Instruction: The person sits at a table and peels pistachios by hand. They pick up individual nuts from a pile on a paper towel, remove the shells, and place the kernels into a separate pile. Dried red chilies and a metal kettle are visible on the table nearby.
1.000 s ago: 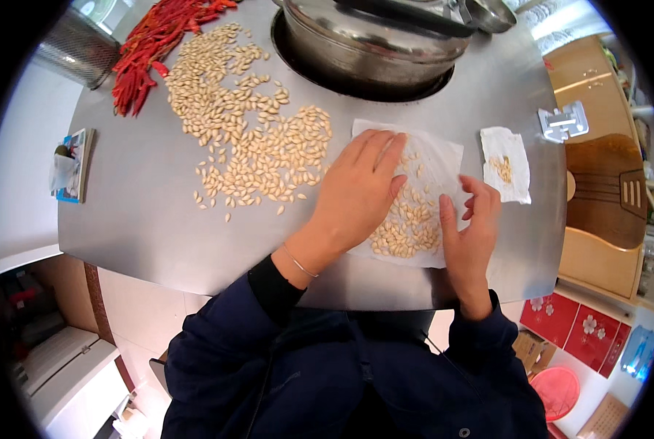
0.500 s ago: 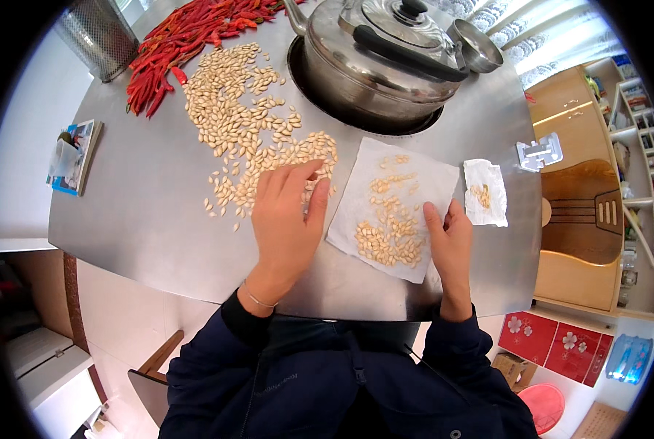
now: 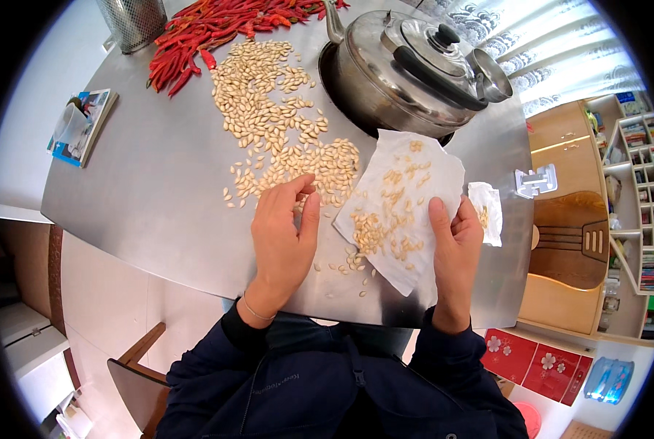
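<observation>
My right hand (image 3: 460,241) pinches the right edge of a white paper sheet (image 3: 433,170), lifting that side so the sheet tilts down to the left. Pale seeds that look like pumpkin seeds (image 3: 369,233) lie on it, thickest at its lower left, and a few loose ones (image 3: 352,262) rest on the table just off that edge. Left of the paper, my left hand (image 3: 286,230) hovers with nothing visible in it, fingers curved and thumb apart. Just beyond its fingertips spreads a large patch of the same seeds (image 3: 268,110) on the metal table.
A steel kettle (image 3: 407,66) sits in a round opening of the table (image 3: 151,175). Red chillies (image 3: 195,44) lie at the far left, near a mesh holder (image 3: 133,25). A small white paper (image 3: 493,219) with bits on it and a white stand (image 3: 535,181) are at the right.
My right hand has raised the paper's right side. Seeds have slid down left, and some have dropped onto the table. My left hand has shifted slightly down, away from the seed patch.
</observation>
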### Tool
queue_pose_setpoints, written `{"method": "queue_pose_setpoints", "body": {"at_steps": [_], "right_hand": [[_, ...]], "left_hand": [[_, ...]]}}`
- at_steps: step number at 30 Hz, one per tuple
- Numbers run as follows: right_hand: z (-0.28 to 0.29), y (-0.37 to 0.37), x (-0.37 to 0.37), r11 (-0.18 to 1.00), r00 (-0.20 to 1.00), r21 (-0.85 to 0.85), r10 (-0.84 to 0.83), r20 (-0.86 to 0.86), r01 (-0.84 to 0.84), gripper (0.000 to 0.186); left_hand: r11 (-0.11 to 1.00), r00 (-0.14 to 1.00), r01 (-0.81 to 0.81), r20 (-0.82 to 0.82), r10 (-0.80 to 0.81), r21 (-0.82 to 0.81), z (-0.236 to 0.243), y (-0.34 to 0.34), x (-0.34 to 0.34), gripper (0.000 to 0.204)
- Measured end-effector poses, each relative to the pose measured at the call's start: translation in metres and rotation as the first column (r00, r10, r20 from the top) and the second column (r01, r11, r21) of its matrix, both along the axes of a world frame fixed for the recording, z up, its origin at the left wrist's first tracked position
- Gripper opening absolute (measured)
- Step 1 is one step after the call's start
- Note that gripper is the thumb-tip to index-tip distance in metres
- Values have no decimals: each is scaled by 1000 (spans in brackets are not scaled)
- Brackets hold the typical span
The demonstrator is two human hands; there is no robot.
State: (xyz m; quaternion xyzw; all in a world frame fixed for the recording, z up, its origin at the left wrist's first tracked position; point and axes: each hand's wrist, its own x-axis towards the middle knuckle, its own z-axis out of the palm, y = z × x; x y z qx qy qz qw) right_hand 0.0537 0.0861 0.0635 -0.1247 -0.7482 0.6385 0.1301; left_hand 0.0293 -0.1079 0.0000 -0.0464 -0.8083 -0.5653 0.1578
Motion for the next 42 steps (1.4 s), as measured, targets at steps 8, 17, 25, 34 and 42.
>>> {"method": "queue_pose_setpoints", "body": {"at_steps": [8, 17, 25, 34, 42], "right_hand": [[23, -22, -8, 990, 998, 128, 56, -33, -51, 17], [47, -39, -12, 980, 995, 190, 68, -68, -54, 12], [36, 16, -2, 999, 998, 52, 15, -65, -12, 29], [-20, 87, 11, 979, 989, -202, 31, 145, -2, 29], [-45, 101, 4, 985, 974, -161, 101, 203, -68, 21]], "left_hand": [[976, 927, 80, -345, -148, -203, 7, -10, 15, 24], [628, 498, 461, -403, -768, -627, -14, 1, 59, 27], [397, 518, 643, -10, -855, -655, -20, 23, 52, 54], [370, 584, 663, 140, -800, -651, -10, 10, 35, 69], [332, 583, 611, 124, -803, -719, 3, -13, 15, 68]]}}
